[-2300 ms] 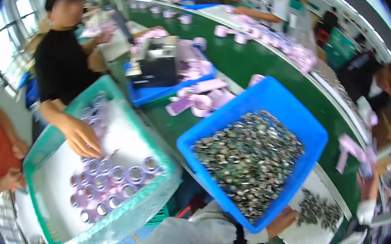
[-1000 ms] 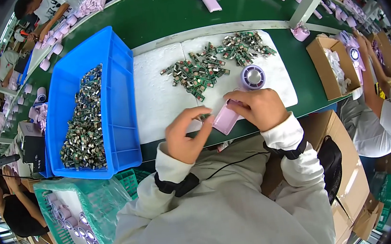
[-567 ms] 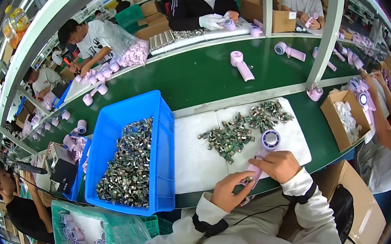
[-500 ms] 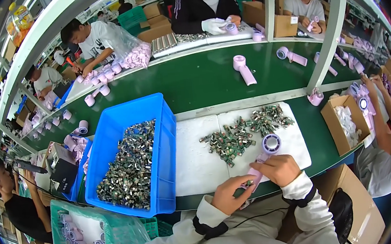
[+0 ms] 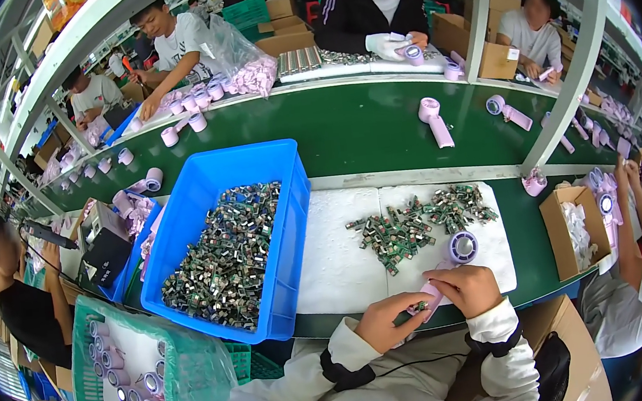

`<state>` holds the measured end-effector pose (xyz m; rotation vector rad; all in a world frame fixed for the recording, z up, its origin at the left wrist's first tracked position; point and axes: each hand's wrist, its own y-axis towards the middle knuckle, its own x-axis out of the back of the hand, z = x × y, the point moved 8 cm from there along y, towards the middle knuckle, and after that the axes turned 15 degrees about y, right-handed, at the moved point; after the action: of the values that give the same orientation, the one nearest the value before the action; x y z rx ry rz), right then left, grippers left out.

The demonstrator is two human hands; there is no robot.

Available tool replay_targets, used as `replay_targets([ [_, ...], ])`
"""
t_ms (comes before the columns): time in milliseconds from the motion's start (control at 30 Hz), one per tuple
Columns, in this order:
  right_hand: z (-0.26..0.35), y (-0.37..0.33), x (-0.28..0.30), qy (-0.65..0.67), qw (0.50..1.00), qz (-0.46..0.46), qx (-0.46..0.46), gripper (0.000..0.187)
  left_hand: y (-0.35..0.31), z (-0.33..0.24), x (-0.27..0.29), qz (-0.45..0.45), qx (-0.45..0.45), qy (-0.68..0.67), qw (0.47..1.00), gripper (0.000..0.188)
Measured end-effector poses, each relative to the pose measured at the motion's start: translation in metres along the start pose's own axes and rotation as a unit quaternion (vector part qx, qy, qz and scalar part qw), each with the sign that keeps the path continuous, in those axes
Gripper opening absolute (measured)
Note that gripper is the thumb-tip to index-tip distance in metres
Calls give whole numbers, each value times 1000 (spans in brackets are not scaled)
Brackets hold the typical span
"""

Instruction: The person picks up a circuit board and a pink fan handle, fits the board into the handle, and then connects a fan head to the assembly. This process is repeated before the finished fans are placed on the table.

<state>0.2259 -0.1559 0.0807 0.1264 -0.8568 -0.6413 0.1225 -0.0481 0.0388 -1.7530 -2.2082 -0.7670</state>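
Note:
A pink handheld fan body with a round lilac head (image 5: 463,248) is in front of me, its handle slanting down toward my lap. My right hand (image 5: 471,289) is closed around the upper handle, covering much of it. At the handle's lower part, my left hand (image 5: 386,324) pinches a small green circuit board (image 5: 421,306) between thumb and fingers, right against the handle. Whether the board is partly inside the handle I cannot tell. Beyond my hands, a pile of similar circuit boards (image 5: 397,235) lies on the white foam sheet (image 5: 345,276).
A blue bin (image 5: 294,242) full of circuit boards stands on my left. Below it, a green crate (image 5: 90,381) holds pink fan parts, with another person's hand in it. A cardboard box (image 5: 567,233) stands right. Across the green conveyor (image 5: 329,133), carrying fan bodies, people work.
The whole view has shifted, so the bench appears further right. My hands keep their holds on the fan body and circuit board. Across the belt, a worker's arm at the left has reached lower.

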Motion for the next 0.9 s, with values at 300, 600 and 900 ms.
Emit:
replay_targets([
  [300, 6, -3, 0, -65, 995, -1, 72, 17, -3, -1, 0, 12, -5, 10, 1000, 30],
  [600, -4, 0, -7, 3, 996, -77, -43, 14, -4, -3, -1, 28, -13, 8, 999, 30],
  [900, -22, -1, -8, 38, 991, -45, -119, 10, 5, 1, 7, -30, -43, -16, 999, 29],
])
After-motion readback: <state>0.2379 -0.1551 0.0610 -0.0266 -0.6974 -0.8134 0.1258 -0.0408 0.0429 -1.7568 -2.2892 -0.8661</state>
